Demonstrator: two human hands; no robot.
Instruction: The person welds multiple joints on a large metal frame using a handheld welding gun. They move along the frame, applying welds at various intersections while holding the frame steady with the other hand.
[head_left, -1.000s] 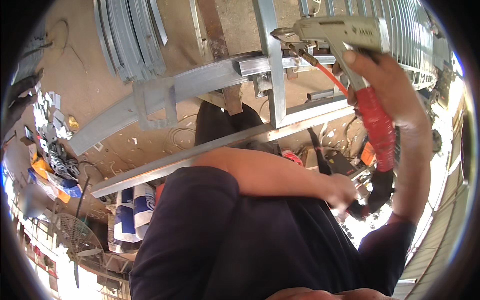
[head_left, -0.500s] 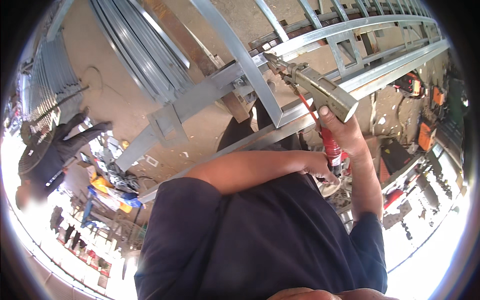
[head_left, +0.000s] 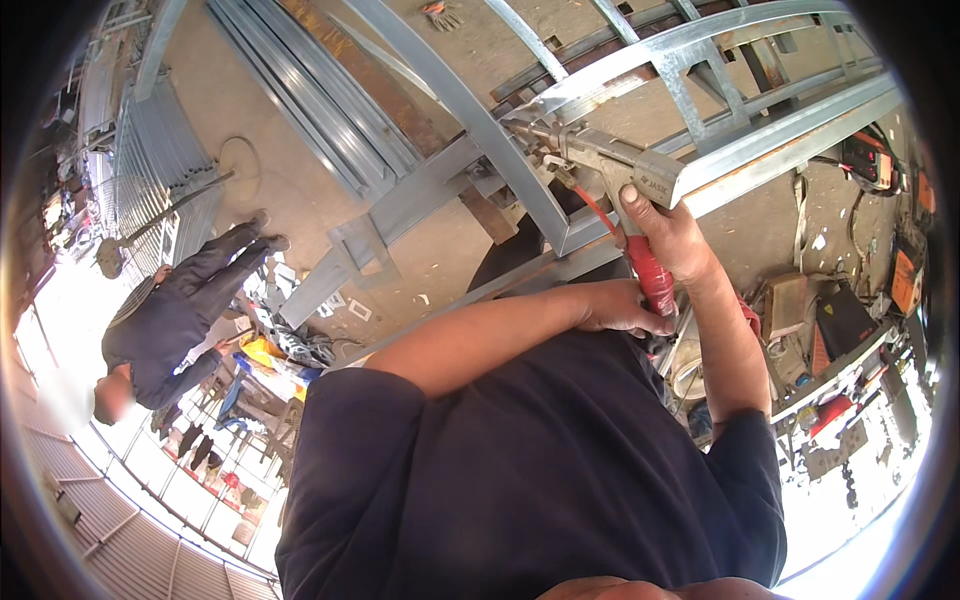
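My right hand (head_left: 668, 235) is wrapped round a hand-held welding gun (head_left: 615, 160), its thumb up along the grey metal body. The gun has a red-wrapped grip (head_left: 651, 275) and a thin orange hose. At the grip's lower end, my left hand (head_left: 625, 305) is closed on it, the forearm crossing in front of my body. The gun's nozzle (head_left: 520, 127) points left, at or very near the corner of a galvanized steel frame (head_left: 585, 93); whether it touches cannot be told. A slanting square tube (head_left: 480, 125) runs just left of the nozzle.
Long steel channels (head_left: 320, 110) lie on the floor at the far left. A person in dark clothes (head_left: 175, 315) stands to the left beside a floor fan (head_left: 112, 258). A work glove (head_left: 440, 15) lies at the far side. Boxes and tools (head_left: 850, 325) crowd the right.
The whole view has shifted and turned slightly. The gun lies a little flatter, its nozzle still near the frame corner. My left hand sits closer against the red grip.
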